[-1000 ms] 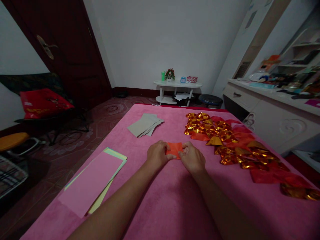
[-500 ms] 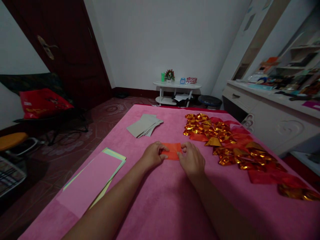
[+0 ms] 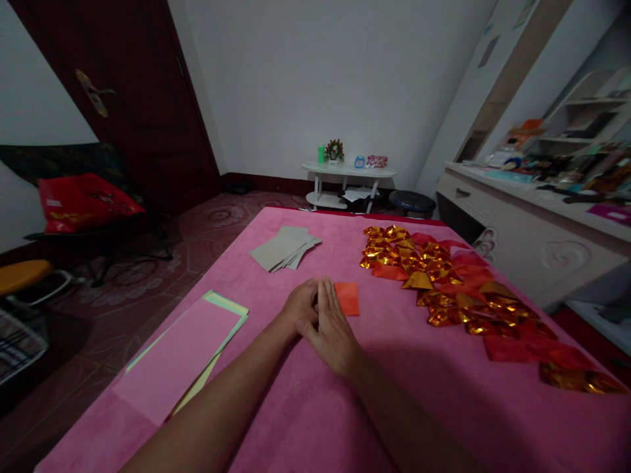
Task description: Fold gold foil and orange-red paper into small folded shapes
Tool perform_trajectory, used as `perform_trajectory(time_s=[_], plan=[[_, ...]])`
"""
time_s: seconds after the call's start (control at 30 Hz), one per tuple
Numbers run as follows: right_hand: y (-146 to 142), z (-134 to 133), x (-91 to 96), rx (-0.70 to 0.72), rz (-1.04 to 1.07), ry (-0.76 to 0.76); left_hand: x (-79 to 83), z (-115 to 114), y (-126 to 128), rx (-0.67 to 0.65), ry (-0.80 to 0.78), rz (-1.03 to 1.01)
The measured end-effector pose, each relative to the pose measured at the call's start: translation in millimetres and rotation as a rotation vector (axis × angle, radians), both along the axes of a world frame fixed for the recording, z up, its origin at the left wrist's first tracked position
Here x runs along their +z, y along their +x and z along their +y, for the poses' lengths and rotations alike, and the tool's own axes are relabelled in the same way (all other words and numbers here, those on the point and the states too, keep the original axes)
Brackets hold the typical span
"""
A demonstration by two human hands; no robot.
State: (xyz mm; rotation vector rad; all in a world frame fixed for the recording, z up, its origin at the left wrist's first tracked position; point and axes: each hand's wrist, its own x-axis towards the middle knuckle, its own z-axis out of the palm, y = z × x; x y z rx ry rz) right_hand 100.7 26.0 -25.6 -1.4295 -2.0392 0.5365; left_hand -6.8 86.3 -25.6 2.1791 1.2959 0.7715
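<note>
A small orange sheet of paper point(image 3: 348, 299) lies flat on the pink cloth in front of me; its left part is hidden under my hands. My left hand point(image 3: 300, 306) is curled at the paper's left edge, its fingertips partly covered by the other hand. With fingers stretched out and held together, my right hand point(image 3: 332, 334) lies flat across the left part of the paper, against my left hand. Beyond them rests a fanned stack of grey paper point(image 3: 286, 248). Long pink, green and yellow sheets point(image 3: 182, 355) lie at the left.
Shiny gold foil and red folded pieces point(image 3: 434, 276) cover the right side of the pink-covered table point(image 3: 296, 407). A white dresser point(image 3: 522, 230) stands to the right. Behind the table are a small white stand point(image 3: 345, 169) and a dark round stool point(image 3: 411, 201).
My right hand has left the paper's right edge and moved left, flattening over the paper beside my left hand. The left hand has stayed nearly in place.
</note>
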Motion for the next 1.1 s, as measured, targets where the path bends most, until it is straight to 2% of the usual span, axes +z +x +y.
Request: perform_trajectory(time_s=[0.1,0.23,0.33,0.43,0.53,0.67,0.77,0.87,1.0,1.1], plan=[[9.0,-0.4,-3.3,-0.002,-0.037,-0.033,-1.1,2.2,-1.7,-0.039,0.016,0.038],[27.7,-1.2,-7.7,-0.079,0.008,-0.038,-4.7,-0.2,-4.5,-0.003,-0.013,-0.058],[48.0,6.4,-8.6,-0.231,0.173,-0.063,-6.3,-3.3,-6.5,0.05,0.001,-0.097],[67.2,20.1,-8.9,-0.399,0.451,-0.082,-5.2,-5.4,-8.4,0.05,0.016,-0.131],[77.6,30.9,-10.1,-0.383,0.647,-0.099,-2.9,-5.9,-9.6,0.049,0.054,-0.154],[76.3,32.6,-10.3,-0.315,0.7,-0.18,-4.2,-4.1,-10.3,0.06,0.129,-0.156],[72.5,29.4,-7.9,-0.254,0.737,-0.216,-7.4,-3.4,-10.0,0.082,0.122,-0.199],[71.6,27.3,-3.0,-0.243,0.854,-0.231,-8.1,-4.2,-7.7,0.103,0.001,-0.386],[71.5,26.0,6.2,-0.265,1.008,-0.251,-1.9,-5.9,-3.1,0.052,-0.318,-0.721],[69.2,24.0,13.2,-0.241,1.065,-0.234,5.7,-8.5,-0.5,0.096,-0.422,-0.861]])
